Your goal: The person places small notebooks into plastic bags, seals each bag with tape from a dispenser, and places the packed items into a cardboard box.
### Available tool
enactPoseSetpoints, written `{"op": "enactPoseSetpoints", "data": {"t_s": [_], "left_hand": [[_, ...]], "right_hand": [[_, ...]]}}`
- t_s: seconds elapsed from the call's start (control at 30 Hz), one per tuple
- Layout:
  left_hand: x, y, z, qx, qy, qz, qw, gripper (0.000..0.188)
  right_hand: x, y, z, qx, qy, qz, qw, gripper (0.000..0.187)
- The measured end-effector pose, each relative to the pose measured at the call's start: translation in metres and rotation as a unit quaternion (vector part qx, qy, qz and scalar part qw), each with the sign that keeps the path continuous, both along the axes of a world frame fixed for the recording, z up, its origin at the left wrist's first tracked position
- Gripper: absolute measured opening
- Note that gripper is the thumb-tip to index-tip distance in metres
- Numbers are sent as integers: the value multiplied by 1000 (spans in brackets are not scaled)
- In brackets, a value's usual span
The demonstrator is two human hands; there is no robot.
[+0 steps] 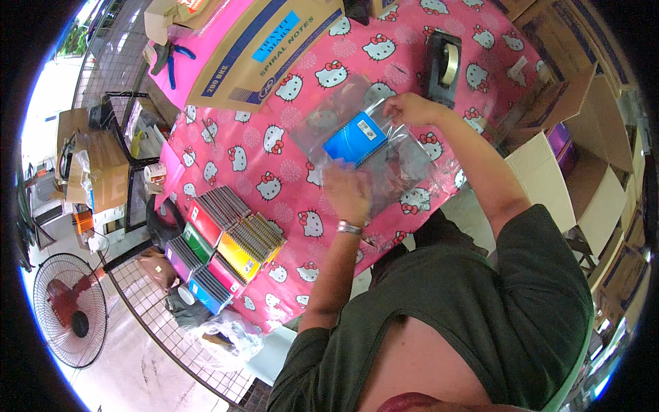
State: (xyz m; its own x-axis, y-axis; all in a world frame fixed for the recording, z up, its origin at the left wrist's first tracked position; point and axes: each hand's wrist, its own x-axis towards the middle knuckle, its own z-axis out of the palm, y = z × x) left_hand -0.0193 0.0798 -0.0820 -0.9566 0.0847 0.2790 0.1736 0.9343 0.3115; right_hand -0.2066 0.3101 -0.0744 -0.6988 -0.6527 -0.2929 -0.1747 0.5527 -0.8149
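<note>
A blue spiral notebook (pixel 356 140) with a small white label lies on clear plastic bags (pixel 408 161) on the pink table. Whether it sits inside one of them I cannot tell. My right hand (pixel 413 110) pinches the plastic at the notebook's upper right. Just below the notebook's lower left corner is my left hand (pixel 347 191), with a metal-banded watch at the wrist; motion smears its fingers. Stacks of small spiral notebooks stand at the table's left edge, among them red (pixel 207 220), yellow (pixel 240 254) and blue (pixel 209 290) ones.
A large carton (pixel 264 51) stands at the back, beside blue-handled pliers (pixel 171 63). A black tape dispenser (pixel 443 69) sits beyond my right hand. Open cartons (pixel 542 178) line the right side. A standing fan (pixel 71 310) is at the far left, by a wire rack (pixel 185 336).
</note>
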Motion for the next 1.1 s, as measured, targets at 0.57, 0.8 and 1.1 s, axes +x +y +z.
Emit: {"op": "enactPoseSetpoints", "data": {"t_s": [0.57,0.8,1.1], "left_hand": [[-1,45,-13,-63,-151,-6,986,75],[-4,46,4,-45,-160,-16,986,71],[-47,-8,-3,5,-194,-13,981,54]], "right_hand": [[-1,-146,29,228,112,249,935,37],[-52,-159,-32,237,392,155,875,23],[20,-95,20,35,488,96,867,18]]}}
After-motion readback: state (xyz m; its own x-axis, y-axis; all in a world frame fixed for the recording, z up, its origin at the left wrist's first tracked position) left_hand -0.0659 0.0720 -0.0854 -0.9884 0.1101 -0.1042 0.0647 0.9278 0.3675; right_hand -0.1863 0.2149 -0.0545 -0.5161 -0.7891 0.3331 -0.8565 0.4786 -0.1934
